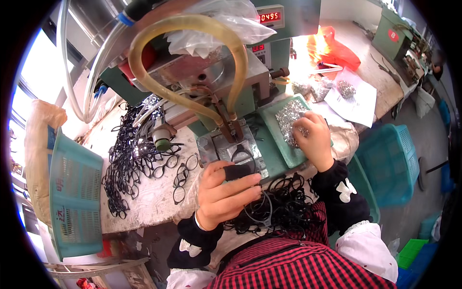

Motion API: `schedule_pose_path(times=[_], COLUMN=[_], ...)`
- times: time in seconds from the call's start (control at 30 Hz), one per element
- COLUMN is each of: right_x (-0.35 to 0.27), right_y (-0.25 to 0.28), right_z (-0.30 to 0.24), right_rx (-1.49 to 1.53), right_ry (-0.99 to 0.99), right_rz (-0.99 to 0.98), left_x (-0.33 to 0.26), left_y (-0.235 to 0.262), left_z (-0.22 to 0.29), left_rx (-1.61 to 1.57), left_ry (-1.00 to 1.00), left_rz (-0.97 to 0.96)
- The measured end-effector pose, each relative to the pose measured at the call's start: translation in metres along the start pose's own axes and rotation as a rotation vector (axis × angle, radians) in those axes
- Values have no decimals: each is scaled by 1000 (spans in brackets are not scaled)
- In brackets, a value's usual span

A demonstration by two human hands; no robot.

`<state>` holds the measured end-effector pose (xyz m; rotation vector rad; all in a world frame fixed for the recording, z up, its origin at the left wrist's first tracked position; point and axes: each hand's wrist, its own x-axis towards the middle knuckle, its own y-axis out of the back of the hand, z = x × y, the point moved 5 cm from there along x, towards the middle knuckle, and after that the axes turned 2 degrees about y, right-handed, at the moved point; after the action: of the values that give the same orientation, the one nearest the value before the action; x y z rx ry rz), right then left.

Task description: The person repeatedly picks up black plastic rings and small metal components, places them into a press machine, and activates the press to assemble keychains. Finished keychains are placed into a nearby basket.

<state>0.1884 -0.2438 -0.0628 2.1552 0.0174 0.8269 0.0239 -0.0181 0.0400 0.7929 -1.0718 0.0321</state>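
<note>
My left hand is closed on a dark eyeglass frame. One rim lies over the metal fixture under the press head, and the other sticks out below my fingers. A black sleeve covers one finger of that hand. Over the green tray, my right hand has its fingertips pinched together at a heap of small silvery metal parts. Whether a part is between those fingertips is too small to make out.
Black eyeglass frames are heaped left of the press, and more lie at my lap. Teal baskets stand at left and right. A yellowish hose loops overhead. Bagged parts rest on paper at back right.
</note>
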Motion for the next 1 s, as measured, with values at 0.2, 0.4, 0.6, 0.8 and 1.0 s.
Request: schedule_pose_path(times=[0.2,0.4,0.6,0.8,1.0], right_x=[15,47,27,34,-17], right_y=[-19,0,13,0,34], right_z=[-30,-33,-39,-56,-12], right_rx=[-89,81,342,338,271], right_ry=[436,295,-10,63,-104], right_rz=[-132,7,105,94,133], left_x=[0,-23,-87,-144,-215], left_y=[4,16,83,40,84], left_z=[0,27,-23,-126,-135], left_rx=[6,237,415,735,122], left_ry=[29,198,772,1062,930], left_rz=[-95,37,356,-248,561])
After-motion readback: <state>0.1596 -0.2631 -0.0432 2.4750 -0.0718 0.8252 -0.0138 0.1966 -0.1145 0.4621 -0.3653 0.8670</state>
